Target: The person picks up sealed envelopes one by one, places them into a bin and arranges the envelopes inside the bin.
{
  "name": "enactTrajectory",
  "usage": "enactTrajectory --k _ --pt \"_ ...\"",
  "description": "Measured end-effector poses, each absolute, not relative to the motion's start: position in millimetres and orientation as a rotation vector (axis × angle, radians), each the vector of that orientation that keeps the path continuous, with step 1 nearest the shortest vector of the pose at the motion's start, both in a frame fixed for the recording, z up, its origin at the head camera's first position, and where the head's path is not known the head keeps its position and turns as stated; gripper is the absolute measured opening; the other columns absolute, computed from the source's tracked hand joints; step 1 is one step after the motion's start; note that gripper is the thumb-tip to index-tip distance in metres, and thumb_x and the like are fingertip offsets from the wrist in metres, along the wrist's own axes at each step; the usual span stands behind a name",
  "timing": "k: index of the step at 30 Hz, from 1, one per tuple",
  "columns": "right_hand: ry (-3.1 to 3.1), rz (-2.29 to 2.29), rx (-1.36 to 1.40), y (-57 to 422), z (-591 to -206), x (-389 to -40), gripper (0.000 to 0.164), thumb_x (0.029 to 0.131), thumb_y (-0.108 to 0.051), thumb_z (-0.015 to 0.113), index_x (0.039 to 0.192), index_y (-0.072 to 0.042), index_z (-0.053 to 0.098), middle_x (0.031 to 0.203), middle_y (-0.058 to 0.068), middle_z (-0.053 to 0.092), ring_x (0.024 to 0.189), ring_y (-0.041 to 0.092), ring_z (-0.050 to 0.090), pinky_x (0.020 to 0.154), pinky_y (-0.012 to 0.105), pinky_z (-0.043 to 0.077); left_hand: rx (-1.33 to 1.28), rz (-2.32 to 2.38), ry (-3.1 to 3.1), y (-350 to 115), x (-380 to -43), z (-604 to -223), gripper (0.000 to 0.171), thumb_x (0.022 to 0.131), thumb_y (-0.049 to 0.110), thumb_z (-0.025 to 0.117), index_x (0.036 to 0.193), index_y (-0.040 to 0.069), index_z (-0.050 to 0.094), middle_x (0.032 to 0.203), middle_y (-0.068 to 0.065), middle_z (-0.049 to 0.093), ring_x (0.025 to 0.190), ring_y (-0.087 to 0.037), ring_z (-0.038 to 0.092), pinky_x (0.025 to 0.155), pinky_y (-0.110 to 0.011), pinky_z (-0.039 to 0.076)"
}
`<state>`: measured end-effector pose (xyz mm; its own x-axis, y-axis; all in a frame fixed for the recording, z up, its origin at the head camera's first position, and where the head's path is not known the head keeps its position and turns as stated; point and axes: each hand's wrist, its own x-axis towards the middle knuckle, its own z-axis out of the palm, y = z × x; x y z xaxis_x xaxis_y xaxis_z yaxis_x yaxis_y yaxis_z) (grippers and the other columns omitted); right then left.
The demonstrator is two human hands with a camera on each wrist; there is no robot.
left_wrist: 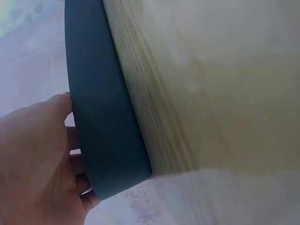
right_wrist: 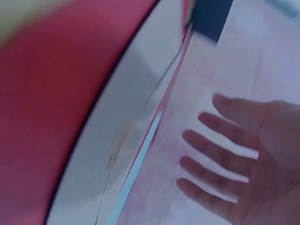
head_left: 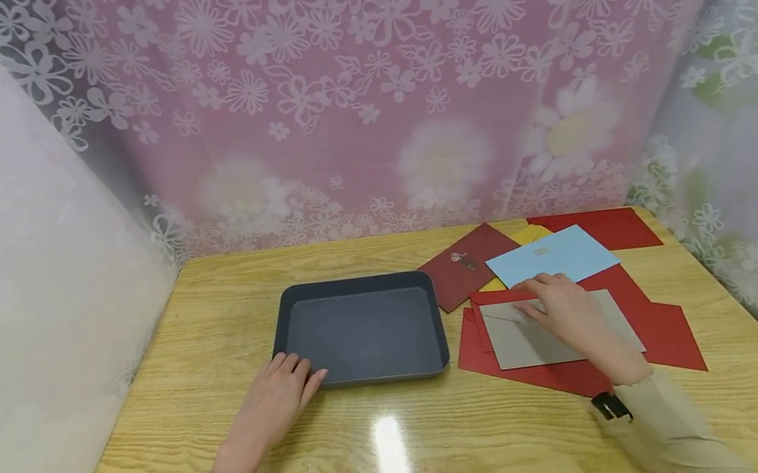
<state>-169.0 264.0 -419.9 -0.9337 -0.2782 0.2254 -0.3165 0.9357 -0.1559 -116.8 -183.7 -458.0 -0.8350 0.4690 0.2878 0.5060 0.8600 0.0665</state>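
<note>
My left hand (head_left: 273, 402) rests at the near left corner of a dark grey rectangular tray (head_left: 368, 378). In the left wrist view, the thumb touches the upper edge of the tray's wall (left_wrist: 101, 108), and the other fingers lie partly hidden behind it. My right hand (head_left: 566, 316) hovers over a grey envelope (head_left: 517, 350) with its fingers spread and nothing held. Beneath the grey envelope lie red envelopes (head_left: 674, 326). Just beyond the fingertips is a light blue envelope (head_left: 565, 249). The right wrist view shows the palm and fingers (right_wrist: 220, 154) apart from the envelopes.
A dark red card or envelope (head_left: 457, 270) lies behind the tray's right corner, partly over a yellow envelope (head_left: 528, 235). Another red envelope (head_left: 605, 231) is at the back right of the wooden table (head_left: 219, 319). Flowered curtains (head_left: 336, 115) hang behind the table.
</note>
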Motion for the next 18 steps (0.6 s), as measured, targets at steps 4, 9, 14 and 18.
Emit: enactTrajectory --k 4,9,14,18 --pt "-3.033 0.266 0.499 298.5 -423.5 -182.0 0.038 0.088 -0.025 0.078 0.118 -0.001 0.071 0.114 0.022 0.067 0.107 0.046 0.058 0.082 0.056 0.054 -0.735 -0.192 -2.77 -183.3 -116.9 -457.9 0.028 0.102 0.031 0.059 0.078 0.016 0.057 0.074 0.005 0.046 0.07 -0.014 0.035 0.071 -0.032 0.036" --pt "-3.183 0.234 0.477 319.7 -430.5 -192.1 0.052 0.079 -0.03 0.085 0.116 0.003 0.069 0.111 0.023 0.063 0.1 0.042 0.059 0.08 0.056 0.053 -0.729 -0.194 -2.775 -182.4 -116.6 -458.0 0.027 0.101 0.03 0.061 0.079 0.015 0.059 0.075 0.003 0.049 0.072 -0.016 0.039 0.072 -0.034 0.04" --pt "-3.17 0.258 0.499 322.2 -435.6 -196.1 0.051 0.073 -0.028 0.089 0.106 0.003 0.067 0.099 0.016 0.061 0.087 0.032 0.058 0.076 0.05 0.053 -0.703 -0.179 -2.777 -182.5 -116.4 -459.3 0.027 0.101 0.032 0.061 0.08 0.014 0.061 0.077 0.002 0.051 0.074 -0.017 0.042 0.073 -0.036 0.042" --pt "-3.178 0.293 0.517 322.3 -434.8 -200.4 0.049 0.073 -0.028 0.09 0.101 0.002 0.064 0.095 0.014 0.059 0.085 0.03 0.056 0.077 0.05 0.052 -0.698 -0.17 -2.76 -182.5 -116.3 -460.3 0.027 0.101 0.032 0.061 0.08 0.014 0.061 0.078 0.002 0.052 0.074 -0.017 0.043 0.073 -0.035 0.041"
